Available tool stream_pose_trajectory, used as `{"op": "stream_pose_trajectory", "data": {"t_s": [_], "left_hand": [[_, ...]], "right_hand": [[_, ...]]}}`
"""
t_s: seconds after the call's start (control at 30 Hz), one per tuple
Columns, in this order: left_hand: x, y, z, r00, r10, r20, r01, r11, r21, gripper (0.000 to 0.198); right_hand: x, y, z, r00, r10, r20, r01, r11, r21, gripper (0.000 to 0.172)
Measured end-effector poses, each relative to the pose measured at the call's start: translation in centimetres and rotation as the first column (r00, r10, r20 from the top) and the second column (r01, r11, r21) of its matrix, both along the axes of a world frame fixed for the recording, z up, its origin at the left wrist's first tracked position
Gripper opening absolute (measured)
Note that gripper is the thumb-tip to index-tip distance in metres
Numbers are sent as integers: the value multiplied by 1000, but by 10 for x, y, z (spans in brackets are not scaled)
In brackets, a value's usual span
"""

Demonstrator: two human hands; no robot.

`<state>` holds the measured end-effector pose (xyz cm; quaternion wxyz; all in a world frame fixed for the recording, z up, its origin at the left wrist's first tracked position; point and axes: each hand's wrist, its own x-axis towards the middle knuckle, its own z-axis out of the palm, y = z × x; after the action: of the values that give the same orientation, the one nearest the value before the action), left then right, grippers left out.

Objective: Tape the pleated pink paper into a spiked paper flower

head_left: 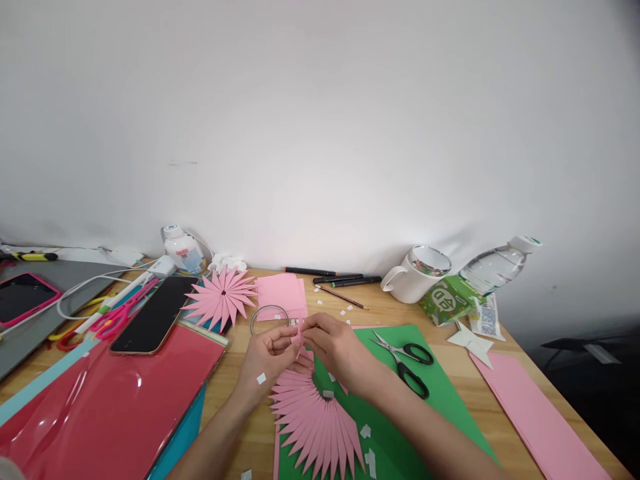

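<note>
My left hand (273,353) and my right hand (340,347) meet over the table, fingers closed on a small folded piece of pink paper (301,328). A small white square sticks to the back of my left hand. Below them a fan of pointed pink paper folds (323,427) curves across a green sheet (425,407). Whether the held piece is joined to the fan I cannot tell. Black-handled scissors (406,359) lie part open on the green sheet, right of my right hand. A metal ring (270,308) rests just behind my left hand.
A finished pink paper star (223,293) and pink squares (281,293) lie behind. Left are a phone (155,317), pink scissors (123,310) and a red sheet (125,393). A mug (417,273), water bottle (500,265) and pink strips (535,413) are at right. Pens (345,280) lie by the wall.
</note>
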<state>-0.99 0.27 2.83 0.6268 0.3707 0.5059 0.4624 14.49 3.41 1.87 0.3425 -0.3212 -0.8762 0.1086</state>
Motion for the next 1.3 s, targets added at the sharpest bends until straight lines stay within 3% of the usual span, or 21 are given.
{"op": "stream_pose_trajectory", "data": {"t_s": [0.4, 0.57, 0.8, 0.9, 1.2, 1.3], "left_hand": [[1, 1, 2, 1000, 14, 9, -14, 1000, -6, 53], [1, 2, -6, 999, 15, -42, -15, 1000, 15, 49], [1, 2, -13, 995, 48, -85, -43, 997, 69, 44], [1, 1, -11, 994, 68, -84, -62, 995, 74, 41], [2, 1, -14, 996, 26, -83, -17, 994, 107, 38], [1, 1, -13, 996, 33, -85, -25, 995, 94, 40]], "right_hand": [[1, 0, 1, 994, 57, 90, -55, 998, -24, 16], [-2, -3, -4, 986, 45, 160, -50, 998, 25, 16], [-8, -1, -9, 996, -75, 38, 74, 997, 14, 14], [-7, -1, -4, 998, -62, -5, 62, 998, -10, 15], [-11, -5, -13, 972, -171, 161, 142, 974, 177, 14], [-13, -3, -13, 963, -213, 164, 183, 966, 182, 12]]}}
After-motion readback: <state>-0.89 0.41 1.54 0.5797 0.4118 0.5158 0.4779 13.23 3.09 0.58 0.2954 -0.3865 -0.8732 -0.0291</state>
